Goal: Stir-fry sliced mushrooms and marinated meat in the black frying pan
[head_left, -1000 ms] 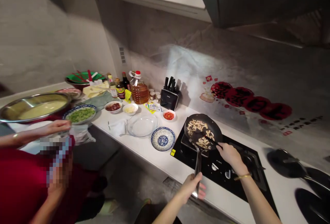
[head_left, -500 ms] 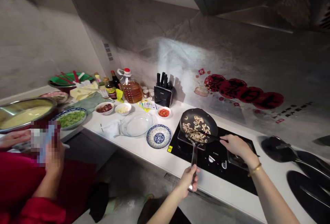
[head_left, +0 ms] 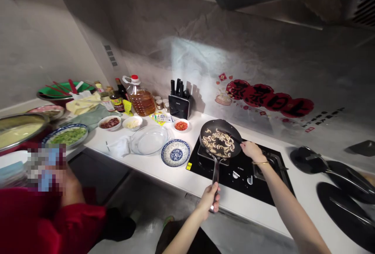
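A black wok (head_left: 213, 124) sits on the left burner of the black gas hob (head_left: 234, 191), with pale sliced mushrooms (head_left: 218, 144) spread over its bottom. My left hand (head_left: 210, 197) is wrapped around the wok's long metal handle, near its end. At the wok's right rim, my right hand (head_left: 251, 151) is closed on a black spatula (head_left: 231, 135). The spatula's dark head lies among the mushrooms at the far right side and is hard to make out against the wok. Left of the hob stands a blue-and-white plate (head_left: 175, 153).
Behind the plate are a glass dish (head_left: 149, 141), a bowl of chopped red chilli (head_left: 181, 125), a knife block (head_left: 179, 106) and an oil jug (head_left: 142, 102). A co-worker's red sleeve (head_left: 82, 222) is at left. Pan lids (head_left: 342, 207) lie right of the hob.
My right hand has moved the spatula from the wok's near middle towards its far right side. The mushrooms are spread differently. The view has shifted slightly, and the co-worker's arm has moved right.
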### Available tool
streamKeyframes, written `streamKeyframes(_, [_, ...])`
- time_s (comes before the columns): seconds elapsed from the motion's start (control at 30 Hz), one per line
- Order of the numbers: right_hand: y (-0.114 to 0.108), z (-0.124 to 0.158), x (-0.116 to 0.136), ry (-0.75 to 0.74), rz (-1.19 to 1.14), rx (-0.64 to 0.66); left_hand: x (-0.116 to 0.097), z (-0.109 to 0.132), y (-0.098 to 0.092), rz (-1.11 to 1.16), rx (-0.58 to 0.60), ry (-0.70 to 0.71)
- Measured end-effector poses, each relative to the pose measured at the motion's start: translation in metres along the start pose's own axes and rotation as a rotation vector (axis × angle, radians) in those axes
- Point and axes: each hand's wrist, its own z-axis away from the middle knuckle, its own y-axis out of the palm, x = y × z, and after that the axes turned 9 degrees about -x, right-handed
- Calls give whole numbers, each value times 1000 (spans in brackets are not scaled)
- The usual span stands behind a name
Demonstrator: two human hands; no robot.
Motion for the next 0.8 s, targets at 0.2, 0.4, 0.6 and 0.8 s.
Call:
streamKeyframes(0.2, [-46,25,-81,-226,-62,131,0,0,0,18,23,-9])
streamKeyframes(0.4, [-12,35,-67,-168,54,5,0,-1,1,15,7,-13])
streamKeyframes(0.6, [25,21,7,-180,-71,-82,1,-2,-1,12,5,-20])
streamKeyframes(0.8, [-18,42,-24,-217,99,-61,1,0,-1,15,11,-22])
